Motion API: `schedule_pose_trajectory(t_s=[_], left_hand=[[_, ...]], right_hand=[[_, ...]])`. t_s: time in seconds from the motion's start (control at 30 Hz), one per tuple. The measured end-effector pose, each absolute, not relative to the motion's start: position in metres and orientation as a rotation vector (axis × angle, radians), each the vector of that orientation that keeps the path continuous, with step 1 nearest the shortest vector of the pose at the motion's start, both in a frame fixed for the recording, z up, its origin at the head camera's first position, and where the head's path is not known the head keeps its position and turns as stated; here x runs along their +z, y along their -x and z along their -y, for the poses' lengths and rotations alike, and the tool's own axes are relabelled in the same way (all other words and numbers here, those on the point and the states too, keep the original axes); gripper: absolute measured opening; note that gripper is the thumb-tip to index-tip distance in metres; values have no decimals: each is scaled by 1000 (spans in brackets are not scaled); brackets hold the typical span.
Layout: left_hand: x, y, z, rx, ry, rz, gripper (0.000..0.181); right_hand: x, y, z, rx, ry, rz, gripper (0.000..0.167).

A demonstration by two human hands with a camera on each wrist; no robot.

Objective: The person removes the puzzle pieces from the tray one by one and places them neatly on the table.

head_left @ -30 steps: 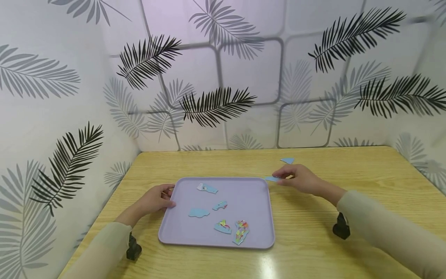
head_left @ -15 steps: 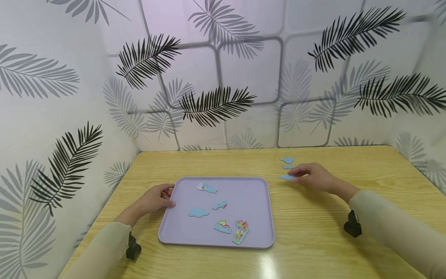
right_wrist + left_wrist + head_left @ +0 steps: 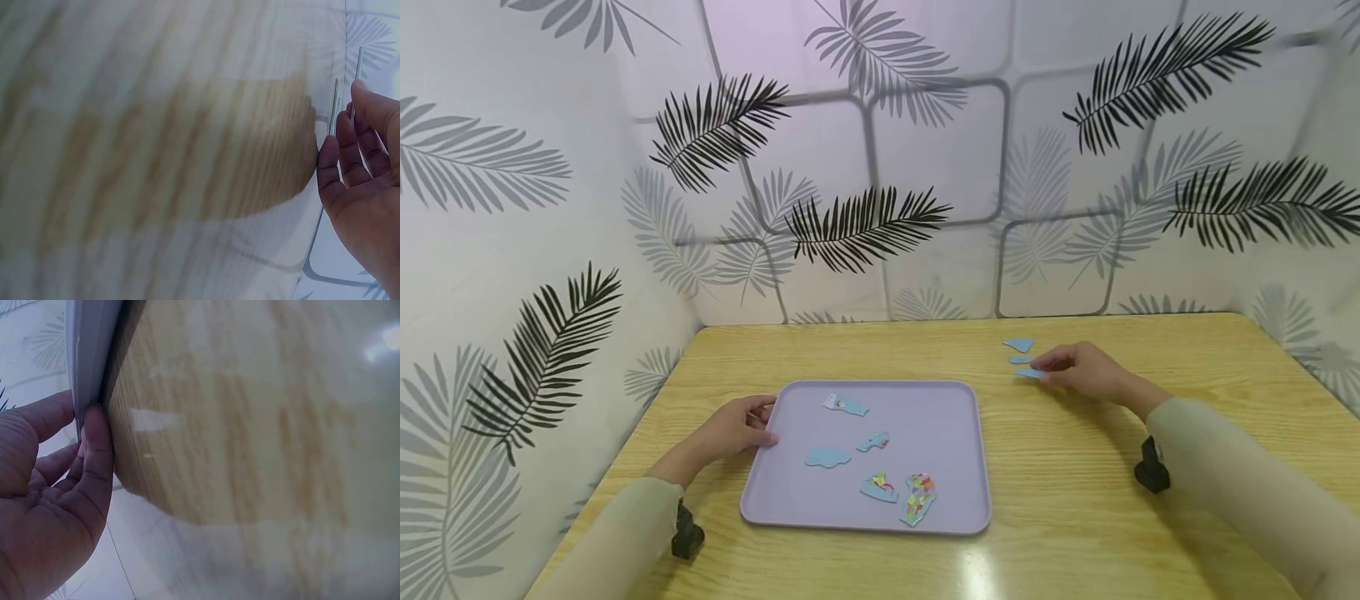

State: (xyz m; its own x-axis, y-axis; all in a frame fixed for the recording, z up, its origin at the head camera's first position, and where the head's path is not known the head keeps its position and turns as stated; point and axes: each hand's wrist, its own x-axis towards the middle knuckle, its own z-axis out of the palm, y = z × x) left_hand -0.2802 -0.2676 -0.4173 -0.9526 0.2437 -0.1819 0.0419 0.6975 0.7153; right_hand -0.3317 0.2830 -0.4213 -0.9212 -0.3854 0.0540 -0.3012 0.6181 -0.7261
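My left hand holds the left rim of a lilac tray; the left wrist view shows the tray's edge between thumb and fingers. Right of the tray's far corner, my right hand pinches a flat, light blue puzzle piece just above the table. Just beyond it lie a narrow blue piece and a triangular blue piece. In the right wrist view the pinched piece appears edge-on between thumb and fingers.
Inside the tray lie several irregular pieces: a blue one with a white end, a plain blue one and a multicoloured one among them. The wooden table ends at a leaf-patterned wall.
My right hand has carried the blue piece from the tray's far right corner rightwards, then farther back towards the two other blue pieces. The left hand and tray have stayed put.
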Motion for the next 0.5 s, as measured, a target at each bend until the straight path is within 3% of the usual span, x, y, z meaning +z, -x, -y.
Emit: schedule_pose_trajectory(t_s=[0.5], left_hand=[[-416,281,267,1095,-236,-2649,65]], right_hand=[[-423,340,-281,-1127,548,-2740,28]])
